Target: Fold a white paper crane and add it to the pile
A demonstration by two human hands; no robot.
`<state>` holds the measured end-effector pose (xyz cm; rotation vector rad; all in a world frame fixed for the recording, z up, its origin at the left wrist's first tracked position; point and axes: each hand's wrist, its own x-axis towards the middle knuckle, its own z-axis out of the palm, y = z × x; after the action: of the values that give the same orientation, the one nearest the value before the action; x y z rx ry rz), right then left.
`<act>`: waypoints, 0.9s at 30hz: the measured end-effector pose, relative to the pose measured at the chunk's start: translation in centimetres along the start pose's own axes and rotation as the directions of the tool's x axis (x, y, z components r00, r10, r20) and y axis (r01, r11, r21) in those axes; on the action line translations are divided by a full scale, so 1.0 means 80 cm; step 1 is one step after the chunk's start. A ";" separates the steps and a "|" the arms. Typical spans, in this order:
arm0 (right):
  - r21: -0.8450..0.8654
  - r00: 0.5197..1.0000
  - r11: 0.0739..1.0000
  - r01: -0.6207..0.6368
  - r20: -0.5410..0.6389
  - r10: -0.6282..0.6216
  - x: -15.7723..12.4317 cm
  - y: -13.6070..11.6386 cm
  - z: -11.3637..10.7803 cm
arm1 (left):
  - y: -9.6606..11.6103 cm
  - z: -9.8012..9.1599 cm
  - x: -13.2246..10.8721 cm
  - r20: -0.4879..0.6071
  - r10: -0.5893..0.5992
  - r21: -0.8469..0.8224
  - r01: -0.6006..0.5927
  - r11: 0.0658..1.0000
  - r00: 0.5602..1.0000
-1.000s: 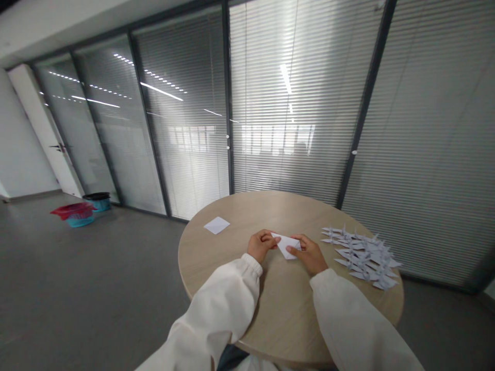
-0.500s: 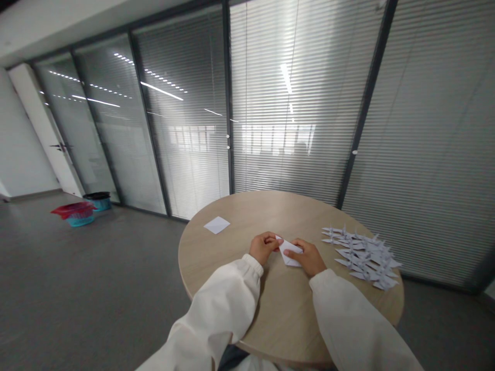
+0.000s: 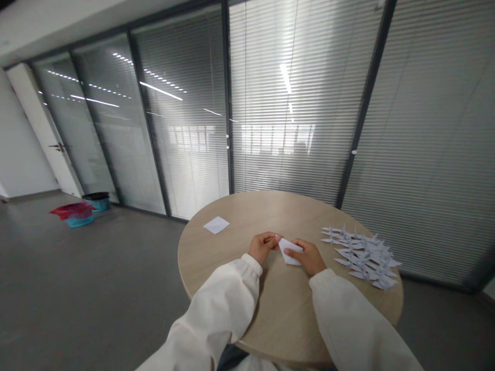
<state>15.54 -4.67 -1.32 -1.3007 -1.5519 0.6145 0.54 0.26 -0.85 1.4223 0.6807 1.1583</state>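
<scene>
Behind the desk I see a long glass partition [image 3: 270, 103] with its blinds shut, running the width of the room. The round wooden desk [image 3: 286, 309] stands in front of it, and both of my cream sleeves [image 3: 216, 309] reach over its near edge. On the right side of the desk lies a spread of white paper cranes [image 3: 361, 255], well apart from my hands. Far off on the floor to the left sit a red and a blue basin [image 3: 77, 214]. My left hand [image 3: 262, 246] has its fingers curled and pinched on the left tip of a folded paper [image 3: 289, 251]. My right hand [image 3: 307, 256] grips its right side, thumb on top. The folded paper sits low over the middle of the desk, between the two hands. A flat white square sheet [image 3: 216, 224] lies alone near the desk's far left edge
</scene>
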 end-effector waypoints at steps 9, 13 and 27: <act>0.013 0.999 0.999 0.029 0.028 -0.029 0.002 0.004 0.000 | 0.004 0.001 -0.002 0.003 0.013 -0.001 -0.013 1.000 1.000; 0.012 0.999 1.000 0.026 0.041 -0.027 0.002 0.004 -0.001 | 0.004 0.000 -0.003 0.033 0.022 -0.008 -0.021 1.000 0.999; 0.025 0.998 1.000 -0.006 0.059 0.004 0.002 0.005 0.000 | 0.008 0.002 -0.003 -0.023 -0.055 0.017 0.055 0.998 0.998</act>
<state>15.71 -4.42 -1.58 -1.2785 -1.5844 0.6784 0.49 -0.15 -0.30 1.3985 0.7431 1.1291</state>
